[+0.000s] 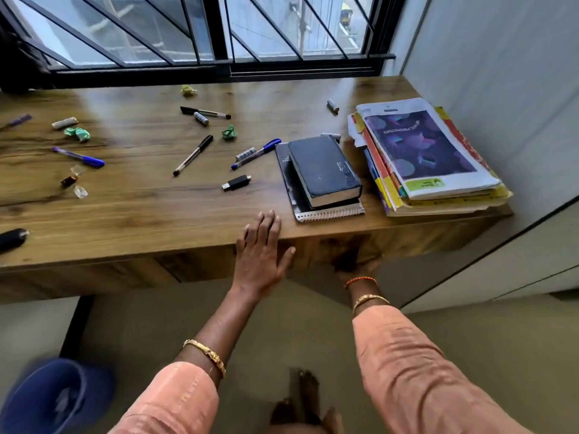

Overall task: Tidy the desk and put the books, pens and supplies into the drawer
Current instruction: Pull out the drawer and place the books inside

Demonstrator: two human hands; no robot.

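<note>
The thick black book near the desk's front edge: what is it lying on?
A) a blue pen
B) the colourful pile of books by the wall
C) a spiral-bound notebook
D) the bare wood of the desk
C: the thick black book lies on a spiral-bound notebook, whose wire coil shows along its near edge; the colourful pile of books sits apart to the right.

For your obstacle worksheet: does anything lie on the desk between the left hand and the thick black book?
No. The left hand rests flat at the desk edge; only bare wood separates it from the black book, atop the spiral notebook.
</note>
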